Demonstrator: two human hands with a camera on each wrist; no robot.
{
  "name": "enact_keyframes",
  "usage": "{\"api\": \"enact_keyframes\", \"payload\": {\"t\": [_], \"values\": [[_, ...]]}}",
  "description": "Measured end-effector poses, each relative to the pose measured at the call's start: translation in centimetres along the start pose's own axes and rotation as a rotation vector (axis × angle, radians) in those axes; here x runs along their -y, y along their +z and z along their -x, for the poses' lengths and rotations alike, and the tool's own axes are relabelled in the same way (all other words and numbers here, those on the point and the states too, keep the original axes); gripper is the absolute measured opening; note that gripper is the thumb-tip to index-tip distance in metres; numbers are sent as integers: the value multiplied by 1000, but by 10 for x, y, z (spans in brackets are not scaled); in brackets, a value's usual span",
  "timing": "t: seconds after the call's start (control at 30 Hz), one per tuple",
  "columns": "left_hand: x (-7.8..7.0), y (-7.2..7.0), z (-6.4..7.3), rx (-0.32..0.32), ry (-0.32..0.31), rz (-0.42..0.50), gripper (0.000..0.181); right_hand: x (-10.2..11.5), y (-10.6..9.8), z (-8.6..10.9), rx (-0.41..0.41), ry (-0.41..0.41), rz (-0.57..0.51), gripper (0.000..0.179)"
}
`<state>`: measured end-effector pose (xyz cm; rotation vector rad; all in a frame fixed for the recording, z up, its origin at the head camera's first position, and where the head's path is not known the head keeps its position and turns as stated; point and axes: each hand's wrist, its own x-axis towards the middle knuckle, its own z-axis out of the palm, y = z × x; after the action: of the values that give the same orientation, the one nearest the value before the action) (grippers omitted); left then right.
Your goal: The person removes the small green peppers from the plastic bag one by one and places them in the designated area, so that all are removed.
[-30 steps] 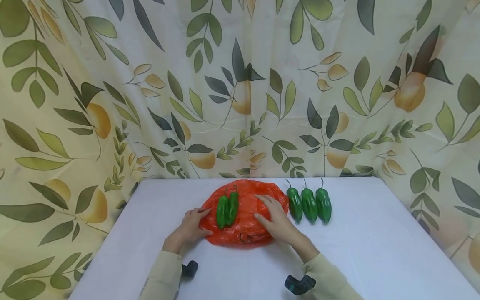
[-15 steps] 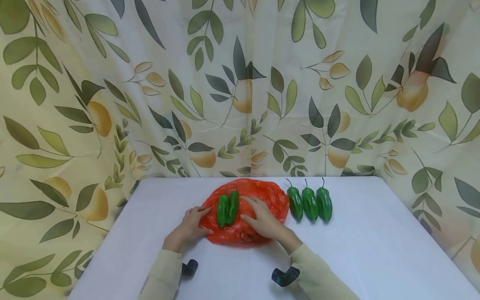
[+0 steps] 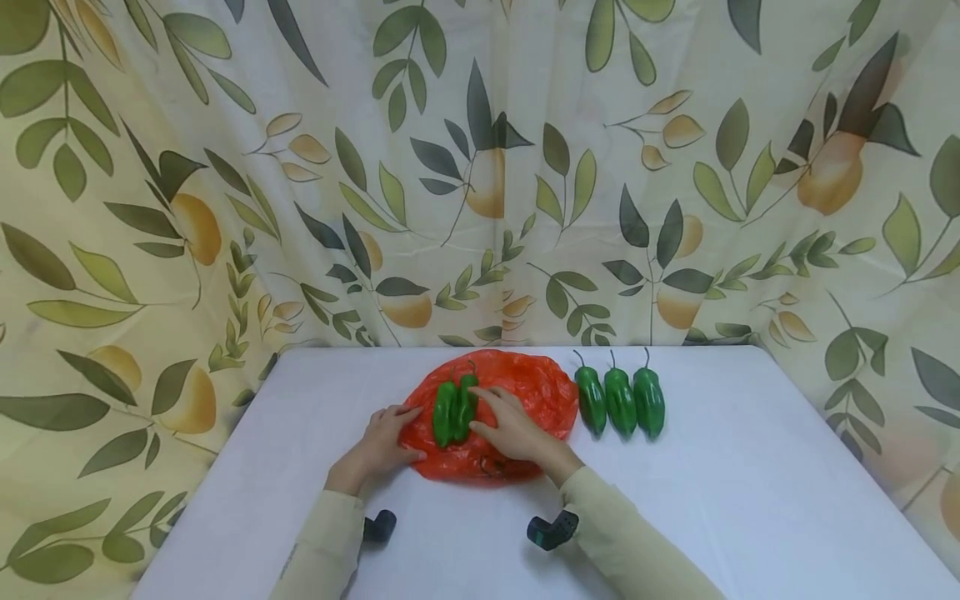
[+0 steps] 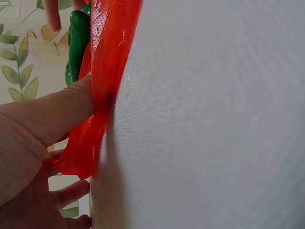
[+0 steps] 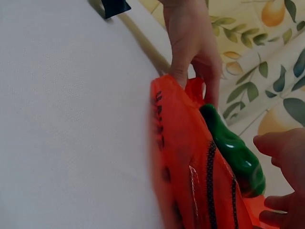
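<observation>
A crumpled red plastic bag (image 3: 536,387) lies on the white table. Two green peppers, a left one (image 3: 444,417) and a right one (image 3: 466,407), lie side by side on top of it. My left hand (image 3: 384,437) holds the bag's left edge; in the left wrist view its thumb (image 4: 66,107) presses the red plastic, with the other fingers on the far side. Over the bag, my right hand (image 3: 512,427) spreads its thumb and fingers beside the right pepper. The right wrist view shows a small gap between those fingers (image 5: 279,205) and a pepper (image 5: 236,155).
Three more green peppers stand in a row right of the bag: a near one (image 3: 591,402), a middle one (image 3: 620,402) and an outer one (image 3: 648,403). A leaf-patterned curtain (image 3: 525,275) hangs behind the table (image 3: 750,483). Black devices (image 3: 553,530) sit at both wrists.
My right hand has moved left across the bag, from its right part to beside the two peppers on top. The left hand has stayed at the bag's left edge.
</observation>
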<state>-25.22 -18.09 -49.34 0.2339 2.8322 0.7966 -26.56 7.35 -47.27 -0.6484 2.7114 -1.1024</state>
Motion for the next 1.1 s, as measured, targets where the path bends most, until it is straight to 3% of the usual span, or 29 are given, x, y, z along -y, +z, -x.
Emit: {"api": "enact_keyframes", "payload": {"t": [0.33,0.53,0.87,1.1], "values": [[0,-1,0,-3,-4,1,79,5,6,-10,86,60,-50,61],[1,1,0,-3,4,9,79,6,9,-14,117,77,-14,59],[1,0,-1,5,-11,11,80,5,8,-14,107,59,-1,57],[-2,-1,0,4,-19,10,80,0,6,-12,36,65,-58,48]]}}
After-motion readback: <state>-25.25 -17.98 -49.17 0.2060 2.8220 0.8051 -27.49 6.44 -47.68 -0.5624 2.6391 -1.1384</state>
